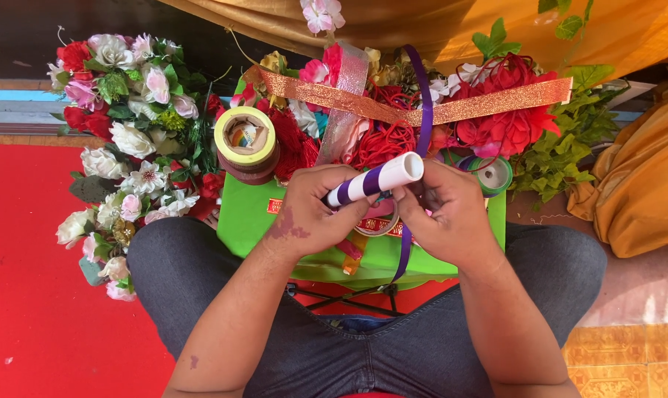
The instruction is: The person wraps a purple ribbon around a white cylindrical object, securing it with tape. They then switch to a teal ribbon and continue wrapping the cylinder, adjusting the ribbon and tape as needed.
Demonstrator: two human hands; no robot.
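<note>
I saw a white tube (378, 177) partly wound with purple ribbon (423, 103), its far end bare. The left hand (315, 210) gripped the wrapped end; the right hand (444, 210) pinched ribbon beneath, above a green box (249, 214) beside tape rolls (245, 144).

- The lower end of the white tube (376, 179) is covered by the left hand (315, 214).
- The fingertips of the right hand (444, 214) are tucked out of view behind the tube.
- The purple ribbon (425, 110) is lost behind the right hand midway along its run.
- The green box (249, 214) is largely concealed by both hands and flowers.
- The orange cloth (644, 177) is cut off by the right edge.
</note>
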